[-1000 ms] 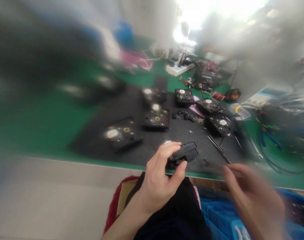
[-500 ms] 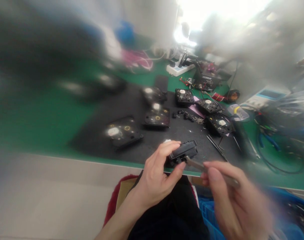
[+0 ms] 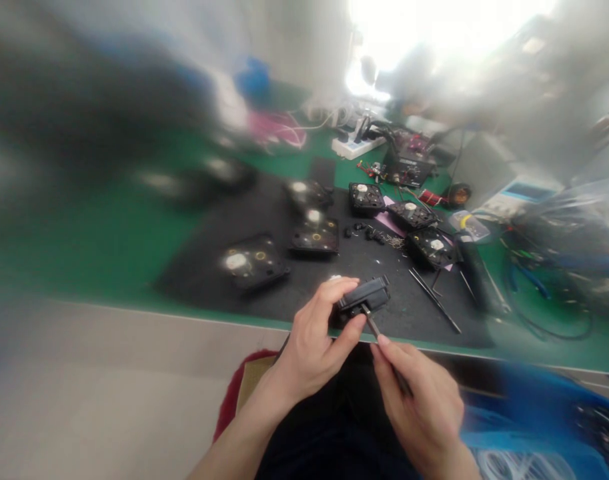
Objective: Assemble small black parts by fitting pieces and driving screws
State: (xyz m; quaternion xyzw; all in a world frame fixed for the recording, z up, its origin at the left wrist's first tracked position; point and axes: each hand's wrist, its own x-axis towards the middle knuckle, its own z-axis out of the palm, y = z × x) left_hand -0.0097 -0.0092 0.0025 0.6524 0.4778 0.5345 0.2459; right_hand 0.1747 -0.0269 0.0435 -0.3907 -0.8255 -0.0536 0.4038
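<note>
My left hand [image 3: 317,333] grips a black plastic housing [image 3: 365,295] at the front edge of the bench, fingers over its top and thumb along its near side. The housing is held tilted, and part of it is hidden behind the fingers. In my right hand [image 3: 419,390] is a slim, flat metal wrench [image 3: 373,325], pinched between thumb and fingers. Its tip touches the near side of the housing, close to my left thumb. What the tip engages is too small to make out.
On the black mat [image 3: 284,313] lie several similar black units [image 3: 314,239], some small black parts [image 3: 371,233], loose pins [image 3: 397,243] and thin metal rods [image 3: 434,300]. Behind them are a power strip [image 3: 357,143] and a black device [image 3: 409,167]. A blue crate [image 3: 534,440] stands below right.
My right hand has moved left and swung the wrench from a slant out to the right to a steeper angle toward me. The left hand keeps its hold.
</note>
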